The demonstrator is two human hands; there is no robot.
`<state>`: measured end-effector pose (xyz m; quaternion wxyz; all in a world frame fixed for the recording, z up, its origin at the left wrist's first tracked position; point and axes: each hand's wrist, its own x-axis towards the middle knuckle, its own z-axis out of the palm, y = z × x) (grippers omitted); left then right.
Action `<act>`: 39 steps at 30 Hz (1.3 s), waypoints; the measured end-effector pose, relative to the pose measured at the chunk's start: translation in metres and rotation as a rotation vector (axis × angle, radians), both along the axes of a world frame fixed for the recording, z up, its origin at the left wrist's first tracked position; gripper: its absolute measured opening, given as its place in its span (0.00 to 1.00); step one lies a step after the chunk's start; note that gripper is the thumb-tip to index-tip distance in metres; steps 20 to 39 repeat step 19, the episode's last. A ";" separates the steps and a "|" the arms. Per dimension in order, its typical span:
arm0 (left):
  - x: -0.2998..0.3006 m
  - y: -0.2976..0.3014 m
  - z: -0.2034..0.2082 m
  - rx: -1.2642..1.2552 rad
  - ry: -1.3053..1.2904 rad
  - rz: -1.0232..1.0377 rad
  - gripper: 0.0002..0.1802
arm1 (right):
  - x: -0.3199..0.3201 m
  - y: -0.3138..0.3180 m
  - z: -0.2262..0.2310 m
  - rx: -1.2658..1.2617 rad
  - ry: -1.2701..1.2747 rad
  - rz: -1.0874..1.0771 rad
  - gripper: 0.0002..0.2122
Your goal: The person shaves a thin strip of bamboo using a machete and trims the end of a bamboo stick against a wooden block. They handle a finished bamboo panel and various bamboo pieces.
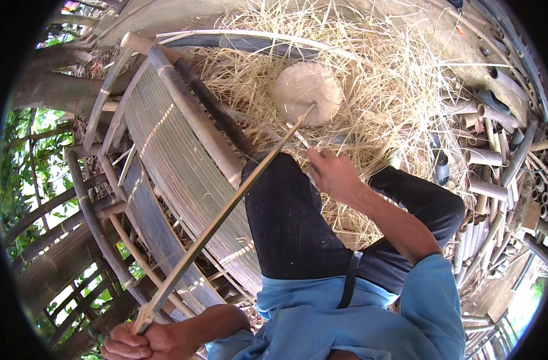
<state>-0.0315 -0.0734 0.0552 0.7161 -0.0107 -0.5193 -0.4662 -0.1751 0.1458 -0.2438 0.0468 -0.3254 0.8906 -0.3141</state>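
A long split bamboo strip (226, 210) runs slantwise from the lower left up to the round wooden block (308, 84). My left hand (142, 341) is closed around the strip's frayed near end. The far tip rests on the block, by a small dark notch. In the middle, my right hand (334, 174) is closed on what looks like a knife, its narrow pale blade (300, 138) pointing up and left beside the strip. My fist hides the handle. Whether the blade touches the strip, I cannot tell.
Straw and shavings (382, 90) lie around the block. To the left stands a slatted bamboo bench (184, 138) close to my knee. Cut bamboo tubes (487, 157) are stacked at the right. A bamboo railing (91, 210) borders the far left, with greenery beyond.
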 end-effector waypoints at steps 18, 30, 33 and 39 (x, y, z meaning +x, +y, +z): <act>0.008 -0.057 0.011 -0.052 -0.104 -0.527 0.20 | -0.060 0.002 -0.090 -0.029 -0.217 0.106 0.12; 0.008 -0.060 0.011 -0.061 -0.111 -0.504 0.20 | -0.072 0.011 -0.116 -0.014 -0.185 -0.012 0.13; 0.008 -0.060 0.011 -0.061 -0.111 -0.504 0.20 | -0.072 0.011 -0.116 -0.014 -0.185 -0.012 0.13; 0.008 -0.060 0.011 -0.061 -0.111 -0.504 0.20 | -0.072 0.011 -0.116 -0.014 -0.185 -0.012 0.13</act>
